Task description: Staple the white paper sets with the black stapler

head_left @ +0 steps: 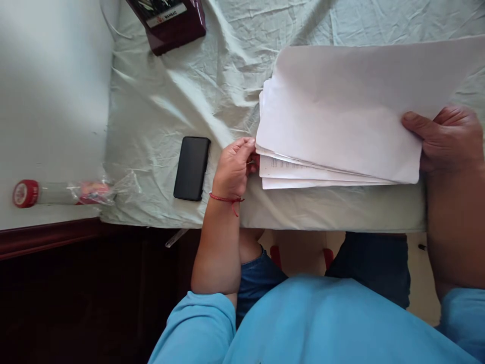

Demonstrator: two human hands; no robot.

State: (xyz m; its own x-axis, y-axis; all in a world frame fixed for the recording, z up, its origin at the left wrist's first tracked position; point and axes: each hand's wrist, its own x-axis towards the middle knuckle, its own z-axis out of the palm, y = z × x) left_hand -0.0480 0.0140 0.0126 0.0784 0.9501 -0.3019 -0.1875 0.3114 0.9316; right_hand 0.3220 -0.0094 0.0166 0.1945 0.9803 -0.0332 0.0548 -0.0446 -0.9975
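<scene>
A stack of white paper sheets (pixel 337 111) spreads over the right part of the cloth, its layers slightly fanned. The top sheet is blank; printed lines show on a sheet lower down, along the near edge. My left hand (pixel 235 164), with a red string bracelet at the wrist, pinches the stack's left edge near its corner. At the right, my right hand (pixel 450 139) grips the sheets with the thumb on top and the fingers hidden beneath. Left of my left hand lies a black phone (pixel 192 168), face not distinguishable from its back.
A pale green cloth (pixel 223 65) covers the table. A dark red glossy object (pixel 176 30) with lettering stands at the back left. Beside the white wall lies a clear bottle (pixel 58 193) with a red cap, next to crumpled clear plastic. The table's front edge runs near my body.
</scene>
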